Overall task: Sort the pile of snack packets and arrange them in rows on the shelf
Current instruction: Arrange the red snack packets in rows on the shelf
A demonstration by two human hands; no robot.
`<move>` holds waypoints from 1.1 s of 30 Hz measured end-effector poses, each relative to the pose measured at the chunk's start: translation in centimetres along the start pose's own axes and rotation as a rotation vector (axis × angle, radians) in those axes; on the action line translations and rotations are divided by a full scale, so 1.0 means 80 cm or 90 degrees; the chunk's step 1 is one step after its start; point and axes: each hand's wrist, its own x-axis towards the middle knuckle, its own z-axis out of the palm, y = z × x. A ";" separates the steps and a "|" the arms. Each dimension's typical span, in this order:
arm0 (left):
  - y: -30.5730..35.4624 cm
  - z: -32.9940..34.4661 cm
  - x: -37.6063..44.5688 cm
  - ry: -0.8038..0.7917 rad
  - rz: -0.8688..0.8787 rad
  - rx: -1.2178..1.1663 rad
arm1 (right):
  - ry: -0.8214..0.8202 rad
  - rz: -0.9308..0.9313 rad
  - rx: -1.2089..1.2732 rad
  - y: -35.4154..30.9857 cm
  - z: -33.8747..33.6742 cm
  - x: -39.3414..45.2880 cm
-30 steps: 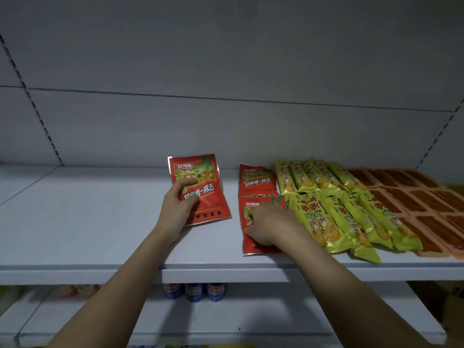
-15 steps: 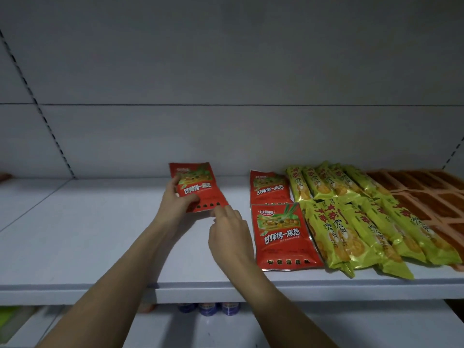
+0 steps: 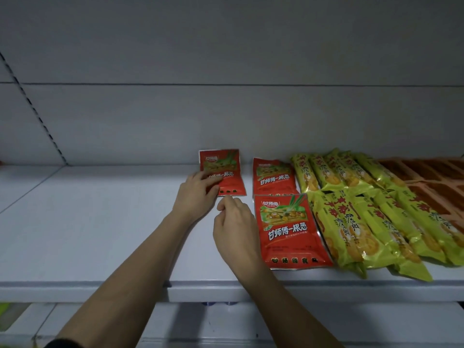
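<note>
On the white shelf point(image 3: 95, 222), seen from the head camera, snack packets lie flat in sorted groups. At about 12 o'clock from the left hand point(image 3: 194, 197) sits a red packet point(image 3: 222, 172) near the back wall, standing alone to the left of the other red ones. That hand lies on the packet's lower left part, thumb and fingers spread over its face and edge, holding it against the shelf; whether the thumb goes underneath cannot be told.

Just at 5 o'clock from that packet, the right hand point(image 3: 234, 222) hovers with its fingers loosely curled and clamped on nothing, its fingertips point(image 3: 226, 200) close to the packet's bottom edge; contact cannot be told.

At 3 o'clock from the right hand lies a front red packet point(image 3: 288, 229), flat and face up near the shelf's front edge. Directly at its 12 o'clock a rear red packet point(image 3: 273, 177) lies, its lower edge tucked under or meeting the front one.

Farther toward 3 o'clock run the yellow-green packets point(image 3: 376, 217), laid in two overlapping rows, back and front. Beyond them, at the far right, the orange-brown packets point(image 3: 437, 187) lie flat in rows reaching the frame edge.

At 6 o'clock, below the shelf, a lower shelf point(image 3: 326, 320) shows dimly.
</note>
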 end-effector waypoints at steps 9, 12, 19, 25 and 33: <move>0.014 -0.007 -0.005 -0.076 0.028 0.026 | -0.029 0.007 0.013 0.004 -0.001 0.004; 0.020 -0.010 -0.007 0.000 -0.007 -0.055 | -0.038 0.016 0.017 0.007 -0.002 0.003; 0.011 -0.042 -0.040 0.003 -0.127 -0.155 | -0.140 0.052 0.009 -0.008 -0.008 0.019; -0.077 -0.132 -0.090 -0.053 -0.210 -0.062 | -0.266 0.003 0.018 -0.092 0.015 0.048; -0.272 -0.325 -0.244 0.011 -0.339 0.017 | -0.406 -0.172 0.010 -0.329 0.155 0.023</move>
